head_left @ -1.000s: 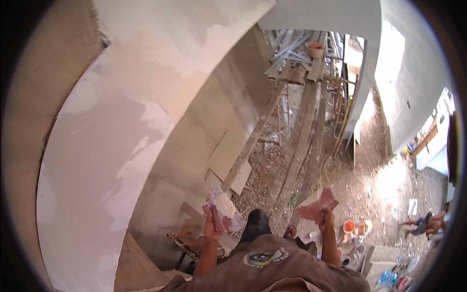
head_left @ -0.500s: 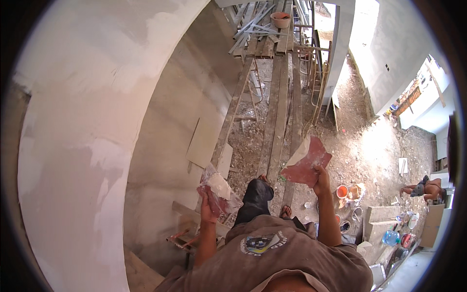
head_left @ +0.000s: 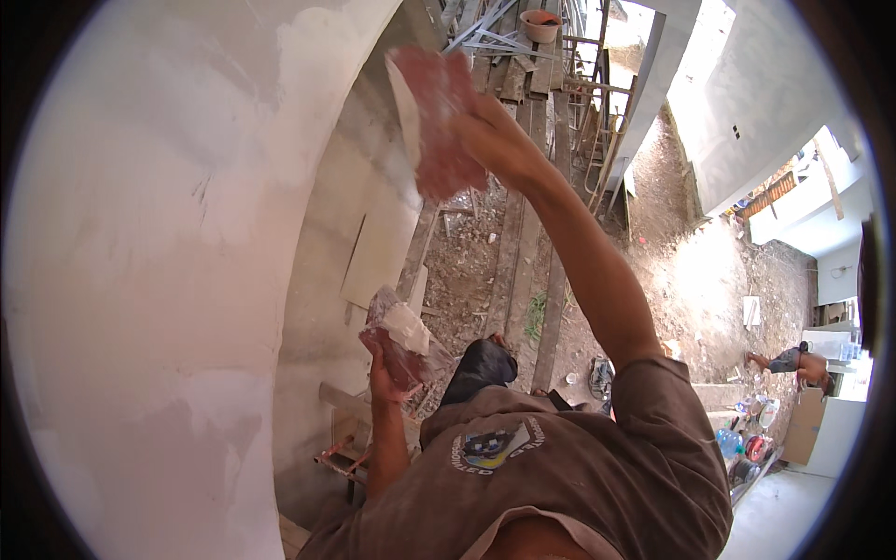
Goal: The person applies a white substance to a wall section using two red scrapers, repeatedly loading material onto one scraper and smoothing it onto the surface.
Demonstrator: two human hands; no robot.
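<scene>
Clamped in the right hand (head_left: 490,140), a pale-edged red sheet (head_left: 441,112) is at 12 o'clock from the view's centre; the left hand (head_left: 383,375) grips a red board (head_left: 399,362) with pale paste (head_left: 408,329) at 7. The wall (head_left: 159,280) fills 9 o'clock; I cannot tell whether the sheet touches it. A bucket (head_left: 539,30) stands at 1.
</scene>
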